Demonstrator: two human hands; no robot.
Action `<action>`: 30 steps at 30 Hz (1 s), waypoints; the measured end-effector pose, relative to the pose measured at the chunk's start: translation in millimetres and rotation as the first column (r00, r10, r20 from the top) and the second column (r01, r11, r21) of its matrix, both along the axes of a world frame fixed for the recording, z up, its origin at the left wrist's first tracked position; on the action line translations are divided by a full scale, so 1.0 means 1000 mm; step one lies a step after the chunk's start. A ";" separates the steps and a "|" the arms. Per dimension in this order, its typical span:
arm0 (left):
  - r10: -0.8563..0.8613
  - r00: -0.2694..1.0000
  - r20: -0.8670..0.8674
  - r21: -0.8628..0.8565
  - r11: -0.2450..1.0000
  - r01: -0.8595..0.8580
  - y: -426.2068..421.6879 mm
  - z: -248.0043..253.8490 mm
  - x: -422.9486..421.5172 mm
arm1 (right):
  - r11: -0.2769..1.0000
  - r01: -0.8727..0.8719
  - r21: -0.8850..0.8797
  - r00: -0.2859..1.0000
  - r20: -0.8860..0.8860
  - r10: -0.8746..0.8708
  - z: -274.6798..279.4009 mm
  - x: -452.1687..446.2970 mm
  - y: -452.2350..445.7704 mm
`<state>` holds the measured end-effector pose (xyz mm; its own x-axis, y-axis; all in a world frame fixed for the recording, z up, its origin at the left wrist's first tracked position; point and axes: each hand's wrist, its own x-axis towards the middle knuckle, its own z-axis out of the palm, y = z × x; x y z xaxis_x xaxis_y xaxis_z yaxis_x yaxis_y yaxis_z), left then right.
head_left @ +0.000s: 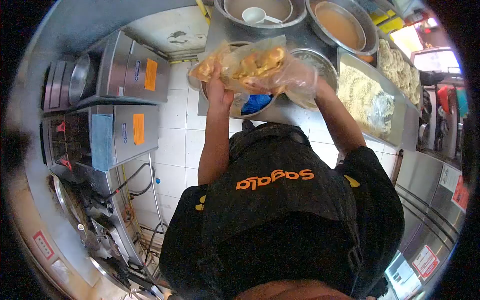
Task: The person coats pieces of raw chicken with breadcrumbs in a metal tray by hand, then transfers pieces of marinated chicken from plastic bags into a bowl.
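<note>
My left hand [217, 91] grips a clear plastic bag [257, 65] from the side, fingers wrapped round it. Yellow-orange, wet-looking pieces, perhaps marinated meat, fill the bag, which is held up over a large metal bowl [272, 107]. Crumpled clear plastic covers my right hand [302, 80] at the bag's right end. Its fingers are blurred under the film, and I cannot see how they are bent. Below the bag, a blue plastic bag [257, 103] lies in the bowl. Just behind my right hand stands another round metal bowl [320, 60].
At the back of the steel table [305, 118] are a basin [300, 20] with a white scoop [255, 15] and a bowl of brownish liquid [340, 25]. On the right, a tray holds pale flour or breading [357, 87]. Steel appliances [132, 75] line the left side.
</note>
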<state>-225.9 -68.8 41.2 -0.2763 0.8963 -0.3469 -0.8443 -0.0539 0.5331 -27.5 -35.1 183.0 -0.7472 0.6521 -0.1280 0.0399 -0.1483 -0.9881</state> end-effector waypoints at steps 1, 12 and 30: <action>-0.016 1.000 0.014 0.005 1.000 0.016 0.000 0.000 -0.003 | 0.994 0.052 -0.095 0.998 -0.038 -0.055 0.016 0.001 -0.006; 0.030 1.000 0.006 0.148 0.988 -0.031 -0.004 0.008 -0.023 | 0.941 0.304 -0.148 0.880 -0.334 -0.337 -0.051 0.082 0.025; 0.141 0.980 -0.137 0.163 0.980 -0.118 -0.010 0.002 -0.024 | 0.803 0.276 0.528 0.438 0.675 -0.594 -0.098 0.110 0.061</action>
<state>-250.4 -78.3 43.3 -0.4313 0.8887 -0.1554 -0.7377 -0.2483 0.6278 82.0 25.6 84.6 -0.0383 0.9734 -0.2260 0.8220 -0.0979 -0.5610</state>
